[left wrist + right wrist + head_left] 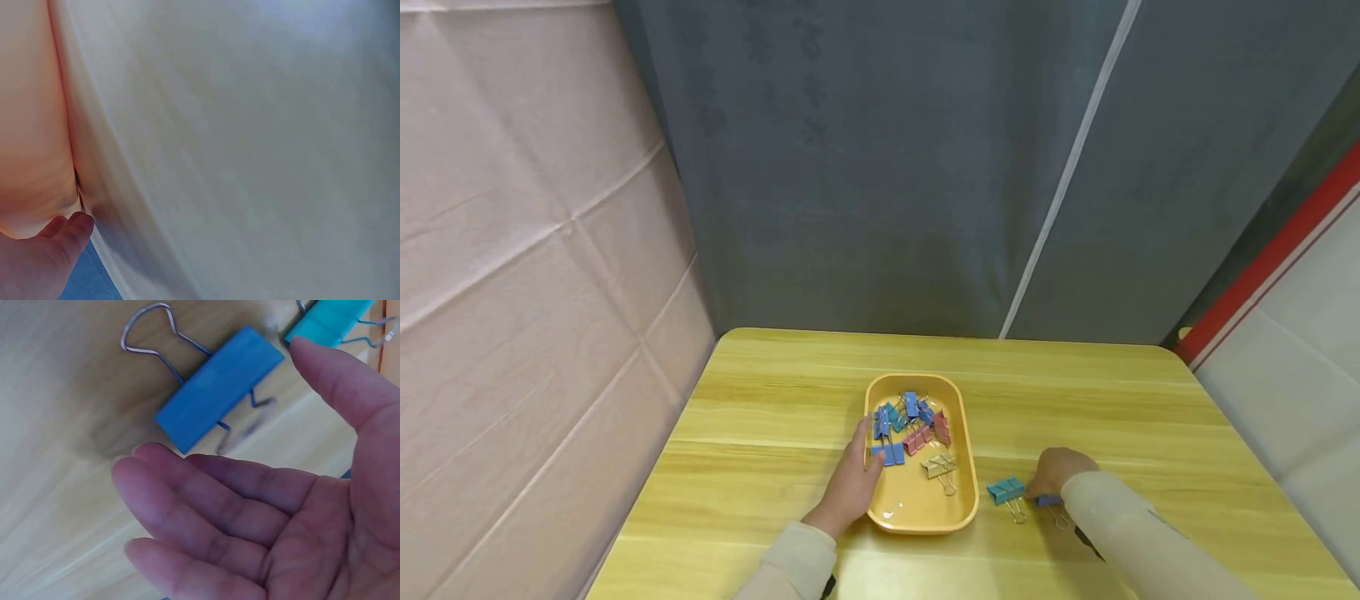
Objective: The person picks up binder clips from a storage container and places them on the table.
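Note:
My left hand (855,483) grips the left side of a yellow plastic tray (917,510), the thumb over its rim. In the tray lie several binder clips: blue ones, a teal one, pink ones (917,439) and a gold one (939,465). Right of the tray, my right hand (1060,468) is low over a blue binder clip (219,387) on the table. Its fingers are loosely bent beside that clip, thumb spread apart, as the right wrist view shows. A teal binder clip (1006,490) lies between the tray and this hand, close to the thumb tip.
The wood-grain table (760,417) reaches back to a dark grey curtain (850,183). Pale cloth (535,292) hangs along the left side. A white panel with a red edge (1270,258) stands on the right.

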`<state>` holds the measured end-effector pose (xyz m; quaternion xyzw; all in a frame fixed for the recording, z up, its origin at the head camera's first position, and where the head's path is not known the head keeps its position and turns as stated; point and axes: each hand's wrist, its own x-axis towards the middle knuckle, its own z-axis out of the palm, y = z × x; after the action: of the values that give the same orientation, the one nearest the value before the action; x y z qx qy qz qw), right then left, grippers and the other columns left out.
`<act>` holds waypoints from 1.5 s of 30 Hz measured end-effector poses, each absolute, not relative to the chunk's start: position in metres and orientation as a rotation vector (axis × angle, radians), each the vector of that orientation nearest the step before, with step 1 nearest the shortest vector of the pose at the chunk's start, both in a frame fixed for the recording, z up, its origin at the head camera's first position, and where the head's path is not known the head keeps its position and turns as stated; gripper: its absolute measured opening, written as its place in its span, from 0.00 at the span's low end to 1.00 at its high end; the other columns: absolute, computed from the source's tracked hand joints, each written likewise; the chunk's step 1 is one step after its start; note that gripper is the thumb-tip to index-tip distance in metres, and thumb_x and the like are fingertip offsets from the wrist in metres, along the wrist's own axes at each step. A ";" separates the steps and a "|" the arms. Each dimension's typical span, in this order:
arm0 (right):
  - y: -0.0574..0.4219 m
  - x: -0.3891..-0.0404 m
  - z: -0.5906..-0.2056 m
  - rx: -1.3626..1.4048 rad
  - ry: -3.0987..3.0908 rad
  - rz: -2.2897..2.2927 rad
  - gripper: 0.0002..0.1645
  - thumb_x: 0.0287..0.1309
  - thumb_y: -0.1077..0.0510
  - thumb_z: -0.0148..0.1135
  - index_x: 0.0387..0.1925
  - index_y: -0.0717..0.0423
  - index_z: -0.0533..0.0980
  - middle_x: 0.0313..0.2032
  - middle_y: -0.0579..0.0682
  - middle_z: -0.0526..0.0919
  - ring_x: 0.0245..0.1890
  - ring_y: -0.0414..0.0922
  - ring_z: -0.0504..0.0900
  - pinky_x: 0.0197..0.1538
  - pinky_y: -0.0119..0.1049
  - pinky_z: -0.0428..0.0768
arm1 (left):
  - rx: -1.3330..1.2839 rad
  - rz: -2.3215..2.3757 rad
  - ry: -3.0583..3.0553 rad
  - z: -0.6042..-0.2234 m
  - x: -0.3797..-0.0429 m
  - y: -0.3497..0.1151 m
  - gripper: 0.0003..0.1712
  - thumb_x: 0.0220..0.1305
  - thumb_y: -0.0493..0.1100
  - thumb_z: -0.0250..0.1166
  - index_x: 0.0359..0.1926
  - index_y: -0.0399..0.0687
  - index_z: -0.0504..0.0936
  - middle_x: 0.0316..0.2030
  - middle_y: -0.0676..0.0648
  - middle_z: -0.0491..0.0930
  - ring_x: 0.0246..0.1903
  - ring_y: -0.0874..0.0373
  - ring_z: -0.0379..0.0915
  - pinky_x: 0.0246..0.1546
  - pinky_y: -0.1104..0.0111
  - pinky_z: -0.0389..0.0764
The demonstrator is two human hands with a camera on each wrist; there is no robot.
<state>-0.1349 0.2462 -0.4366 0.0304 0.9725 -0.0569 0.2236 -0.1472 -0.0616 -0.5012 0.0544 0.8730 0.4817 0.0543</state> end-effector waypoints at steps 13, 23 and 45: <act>0.236 -0.142 -0.420 0.070 2.784 -0.243 0.12 0.42 0.55 0.58 0.12 0.54 0.69 0.16 0.47 0.73 0.16 0.42 0.67 0.18 0.31 0.65 | 0.136 1.465 2.649 -0.502 -0.148 -0.061 0.37 0.67 0.51 0.47 0.70 0.58 0.39 0.67 0.42 0.49 0.63 0.41 0.51 0.61 0.48 0.53; 0.220 -0.149 -0.414 0.006 2.850 -0.288 0.16 0.45 0.54 0.61 0.31 0.64 0.76 0.30 0.55 0.80 0.27 0.48 0.77 0.29 0.44 0.77 | 0.137 1.469 2.645 -0.504 -0.148 -0.061 0.36 0.67 0.51 0.47 0.70 0.59 0.39 0.67 0.42 0.49 0.63 0.41 0.50 0.61 0.48 0.53; 0.167 -0.148 -0.399 -0.187 3.080 -0.314 0.34 0.44 0.47 0.66 0.51 0.63 0.72 0.49 0.63 0.74 0.40 0.56 0.78 0.35 0.48 0.80 | 0.156 1.504 2.627 -0.502 -0.149 -0.062 0.36 0.67 0.50 0.47 0.70 0.55 0.40 0.67 0.45 0.49 0.64 0.42 0.49 0.62 0.49 0.51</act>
<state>-0.1478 0.1671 -0.3993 -0.0603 0.9928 -0.1012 0.0201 -0.1487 -0.0618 -0.5024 0.0515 0.8654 0.4953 0.0553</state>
